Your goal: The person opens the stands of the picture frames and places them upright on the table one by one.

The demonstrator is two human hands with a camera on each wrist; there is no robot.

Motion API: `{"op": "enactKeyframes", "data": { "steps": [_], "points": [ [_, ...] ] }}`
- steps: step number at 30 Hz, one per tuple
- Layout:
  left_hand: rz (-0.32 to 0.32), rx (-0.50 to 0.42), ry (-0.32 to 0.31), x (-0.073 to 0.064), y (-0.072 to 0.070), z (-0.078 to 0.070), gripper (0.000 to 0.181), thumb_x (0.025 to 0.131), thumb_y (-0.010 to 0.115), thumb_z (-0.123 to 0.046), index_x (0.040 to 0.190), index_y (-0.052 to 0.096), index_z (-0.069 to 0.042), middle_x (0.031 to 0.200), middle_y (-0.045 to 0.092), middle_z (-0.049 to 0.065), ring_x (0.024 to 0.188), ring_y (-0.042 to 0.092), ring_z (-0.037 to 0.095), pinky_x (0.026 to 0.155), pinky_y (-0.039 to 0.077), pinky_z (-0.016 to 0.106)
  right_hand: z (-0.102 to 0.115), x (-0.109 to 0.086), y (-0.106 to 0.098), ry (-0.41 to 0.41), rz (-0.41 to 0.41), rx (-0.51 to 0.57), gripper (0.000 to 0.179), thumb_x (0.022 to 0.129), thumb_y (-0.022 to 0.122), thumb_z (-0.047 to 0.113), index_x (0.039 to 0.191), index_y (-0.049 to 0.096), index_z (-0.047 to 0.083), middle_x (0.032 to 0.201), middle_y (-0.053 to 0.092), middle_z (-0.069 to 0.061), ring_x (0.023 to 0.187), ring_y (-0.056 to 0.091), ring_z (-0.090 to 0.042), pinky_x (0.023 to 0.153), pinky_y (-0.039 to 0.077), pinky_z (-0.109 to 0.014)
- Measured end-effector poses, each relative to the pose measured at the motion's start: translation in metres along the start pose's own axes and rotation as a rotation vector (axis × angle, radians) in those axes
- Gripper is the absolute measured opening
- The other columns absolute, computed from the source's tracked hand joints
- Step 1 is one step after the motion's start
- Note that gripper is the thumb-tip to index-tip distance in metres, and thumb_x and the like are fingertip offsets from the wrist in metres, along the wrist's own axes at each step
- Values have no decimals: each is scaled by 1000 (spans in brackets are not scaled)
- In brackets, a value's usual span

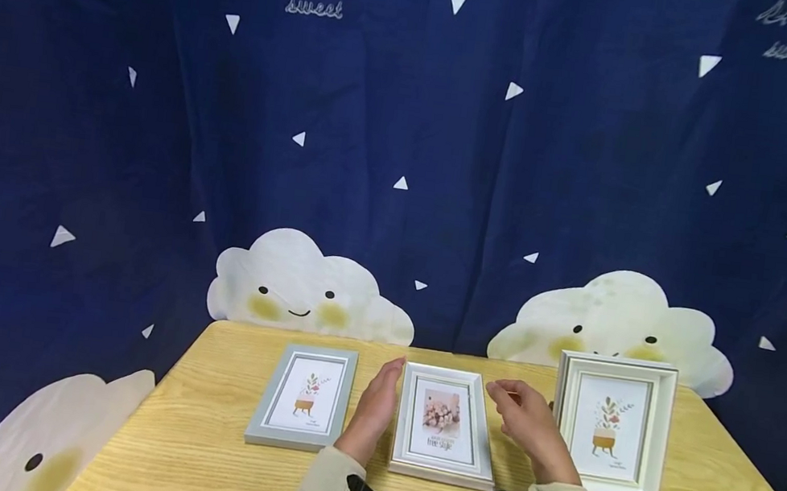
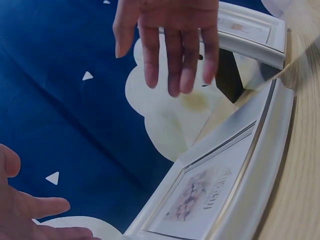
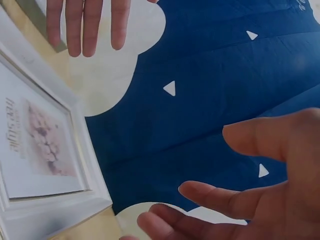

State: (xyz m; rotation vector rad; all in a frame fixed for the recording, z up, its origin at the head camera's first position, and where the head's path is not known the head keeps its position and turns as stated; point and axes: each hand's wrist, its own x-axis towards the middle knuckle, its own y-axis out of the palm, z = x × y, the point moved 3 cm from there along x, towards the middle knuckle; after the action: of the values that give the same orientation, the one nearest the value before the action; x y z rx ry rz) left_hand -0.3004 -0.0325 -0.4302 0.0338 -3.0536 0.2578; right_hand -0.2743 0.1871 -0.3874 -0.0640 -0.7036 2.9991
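A white picture frame point(image 1: 442, 468) with a flower print marked "free style" lies face up between the two hands. My left hand point(image 1: 375, 409) is along its left side, fingers extended. On the other side my right hand point(image 1: 529, 427) is held near the frame's upper right edge, thumb and fingers apart. In the right wrist view a gap shows between the right hand point(image 3: 250, 195) and the frame point(image 3: 85, 165). Both hands hold nothing. The left wrist view has the right hand point(image 2: 175, 45) with fingers spread and the left hand point(image 2: 30, 215) at the lower corner.
To the left a grey-blue frame point(image 1: 345, 394) with a potted-plant print lies flat on the wooden table point(image 1: 199, 418). A cream-white frame point(image 1: 656, 437) stands upright at the right, its black back leg point(image 2: 227, 77) showing. Behind the table hangs a dark blue cloud-patterned curtain point(image 1: 379, 114).
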Motion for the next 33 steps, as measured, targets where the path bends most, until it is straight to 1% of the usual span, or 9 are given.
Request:
{"op": "enactKeyframes", "data": {
  "steps": [4, 7, 10, 14, 19, 22, 24, 29, 33],
  "points": [
    [24, -25, -28, 1, 1, 3, 54, 104, 28, -40, 144, 44, -7, 149, 39, 15, 139, 29, 38, 112, 21, 56, -6, 1, 4, 27, 28, 4, 60, 97, 53, 43, 133, 47, -4, 132, 49, -27, 116, 50, -39, 85, 53, -47],
    [32, -25, -47, 2, 2, 4, 55, 104, 28, -40, 144, 43, -7, 150, 38, 16, 139, 28, 38, 112, 21, 57, -10, 2, 6, 57, 36, -6, 62, 95, 54, 47, 133, 48, -2, 129, 51, -25, 112, 52, -36, 83, 53, -47],
    [34, -25, -72, 2, 3, 6, 57, 103, 28, -41, 146, 40, -5, 151, 36, 18, 140, 26, 40, 113, 19, 57, -14, 3, 8, 92, 37, 8, 60, 94, 55, 46, 132, 49, 0, 107, 55, -17, 89, 55, -26, 76, 53, -40],
    [44, -29, -94, 1, 4, 8, 58, 103, 27, -40, 147, 36, -3, 152, 32, 19, 141, 22, 41, 113, 16, 58, -18, 3, 10, 113, 41, 25, 59, 94, 54, 46, 132, 48, 0, 86, 45, -8, 72, 45, -19, 69, 49, -36],
    [57, -37, -70, 2, 6, 9, 57, 103, 27, -35, 146, 35, 1, 152, 31, 22, 141, 22, 42, 114, 16, 56, -22, 4, 10, 117, 39, 12, 63, 94, 54, 47, 133, 46, -2, 94, 46, -11, 81, 47, -22, 69, 50, -37],
    [61, -46, -58, 3, 7, 9, 56, 104, 27, -33, 145, 35, 4, 151, 31, 24, 141, 22, 42, 114, 16, 56, -25, 5, 11, 134, 43, 10, 61, 94, 54, 47, 132, 46, 0, 93, 46, -11, 84, 47, -24, 70, 49, -36],
    [66, -53, -58, 3, 7, 9, 56, 104, 27, -32, 145, 34, 5, 151, 30, 25, 140, 22, 43, 114, 16, 56, -27, 6, 12, 139, 45, 9, 60, 94, 54, 47, 131, 47, 0, 89, 46, -9, 83, 48, -24, 68, 48, -36],
    [69, -43, -98, 3, 8, 12, 58, 103, 27, -36, 146, 34, 2, 151, 30, 25, 140, 21, 43, 113, 16, 58, -32, 8, 14, 146, 51, 2, 60, 94, 54, 46, 132, 46, -1, 80, 43, -6, 76, 47, -22, 64, 45, -34],
    [69, -37, -101, 3, 8, 14, 56, 103, 26, -35, 144, 38, 1, 149, 34, 24, 140, 24, 43, 113, 16, 58, -34, 9, 15, 153, 48, 6, 58, 95, 54, 43, 131, 46, -2, 76, 43, -5, 68, 44, -19, 60, 42, -32]
  ]
}}
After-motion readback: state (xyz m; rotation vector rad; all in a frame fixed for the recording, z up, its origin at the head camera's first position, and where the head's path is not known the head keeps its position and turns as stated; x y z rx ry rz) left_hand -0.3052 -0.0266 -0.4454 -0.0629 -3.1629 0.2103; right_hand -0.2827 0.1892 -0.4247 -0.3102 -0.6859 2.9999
